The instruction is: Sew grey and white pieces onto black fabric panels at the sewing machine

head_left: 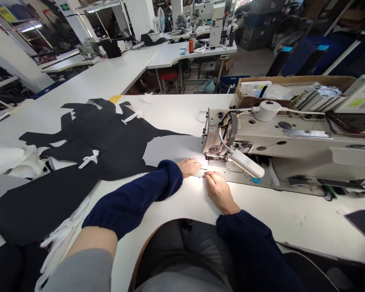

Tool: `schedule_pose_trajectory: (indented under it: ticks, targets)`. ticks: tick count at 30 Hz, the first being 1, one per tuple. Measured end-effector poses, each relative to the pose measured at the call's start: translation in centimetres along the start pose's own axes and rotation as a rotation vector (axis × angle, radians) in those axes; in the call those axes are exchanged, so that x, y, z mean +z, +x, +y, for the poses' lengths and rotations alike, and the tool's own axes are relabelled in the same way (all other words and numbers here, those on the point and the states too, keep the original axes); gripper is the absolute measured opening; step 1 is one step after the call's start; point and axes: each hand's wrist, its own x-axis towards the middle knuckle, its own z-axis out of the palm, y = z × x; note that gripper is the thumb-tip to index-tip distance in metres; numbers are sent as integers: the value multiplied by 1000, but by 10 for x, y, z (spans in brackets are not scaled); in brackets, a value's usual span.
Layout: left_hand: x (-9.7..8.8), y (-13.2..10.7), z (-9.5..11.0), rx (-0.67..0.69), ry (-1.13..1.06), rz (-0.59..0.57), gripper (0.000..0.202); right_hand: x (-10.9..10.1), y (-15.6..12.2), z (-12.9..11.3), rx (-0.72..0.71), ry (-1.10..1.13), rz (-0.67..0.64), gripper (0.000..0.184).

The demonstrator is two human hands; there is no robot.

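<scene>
My left hand (189, 167) lies with its fingers stretched flat on the right end of a grey fabric piece (167, 152), just left of the presser foot of a sewing machine (261, 134). Close by, at the front edge of the metal bed plate (231, 170), my right hand (219, 191) has its fingers curled and pressed together. What those fingertips hold, if anything, is hidden. A lit lamp (246, 163) on a bendable neck shines on the stitching area. Large black fabric pieces (109, 142) spread leftward from the grey piece.
White strips (89, 159) lie on the black fabric, and a bundle of white strips (65, 231) hangs at the table's front edge. Behind the machine stands a cardboard box (239, 95) of papers. A dark flat piece (363, 225) lies far right. Another white worktable (170, 54) stands beyond.
</scene>
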Motion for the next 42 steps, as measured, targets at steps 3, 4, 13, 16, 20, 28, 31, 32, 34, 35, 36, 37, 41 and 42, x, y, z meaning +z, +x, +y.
schedule_pose_trajectory:
  ticks: [3,4,13,16,20,28,31,32,34,35,36,37,41,42]
  targets:
    - [-1,3,3,-32,-20,27,30,-2,2,3,3,7,35,23]
    - [-1,3,4,-40,-22,41,29,-1,2,3,-2,13,43,22]
    - [23,5,-11,-52,-21,252,21,4,3,7,-32,14,21,20]
    - [30,4,-11,-83,-28,359,22,3,6,3,-15,2,-18,17]
    - [36,3,-9,-81,-72,456,24,3,12,-1,3,-14,-41,17]
    - [22,-2,-9,-73,-162,289,29,-8,-9,-39,10,109,-141,31]
    - [10,-5,-9,-35,-177,179,28,-11,-15,-51,2,102,-140,33]
    - [7,-6,-9,-33,-176,150,29,-12,-16,-52,9,96,-141,32]
    - [2,-6,-7,-42,-168,106,29,-13,-16,-52,25,95,-134,30]
    - [1,-6,-5,-46,-161,90,30,-13,-16,-50,29,101,-126,29]
    - [0,-6,-4,-46,-152,76,30,-13,-16,-49,32,108,-119,28]
    - [-1,-5,-3,-43,-142,65,31,-13,-17,-48,35,115,-113,27]
    - [-4,-5,-1,-41,-126,28,34,-11,-20,-45,35,118,-102,27]
    - [-5,-4,-1,-41,-122,17,34,-10,-20,-45,32,114,-99,27]
